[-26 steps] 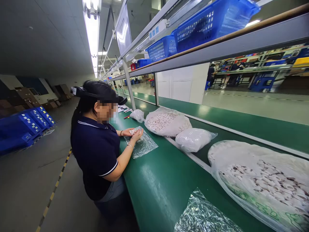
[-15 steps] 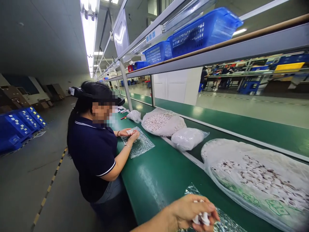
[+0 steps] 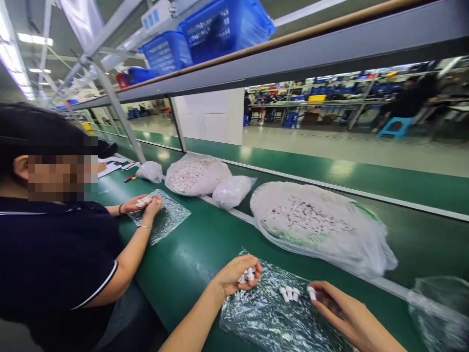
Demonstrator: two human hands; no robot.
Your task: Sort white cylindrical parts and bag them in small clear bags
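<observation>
My left hand (image 3: 238,275) is curled around several small white plastic pieces (image 3: 247,275) above the left part of a clear plastic sheet (image 3: 264,313). At the sheet's right side, my right hand (image 3: 335,305) pinches one white piece (image 3: 311,293) between thumb and fingers. Between my hands, three white pieces (image 3: 289,293) lie side by side on the sheet. Behind the sheet rests a large clear bag (image 3: 311,220) of white pieces, some with dark marks.
A co-worker (image 3: 47,254) at the left handles white pieces over another plastic sheet (image 3: 170,215). More bags (image 3: 198,174) lie along the green table (image 3: 190,264). A crumpled clear bag (image 3: 437,303) is at the right. A shelf with blue baskets (image 3: 223,29) runs overhead.
The view has turned right and the co-worker now appears further left. My right hand, holding a piece, and three pieces on the sheet have come into view. My left hand still holds its pieces.
</observation>
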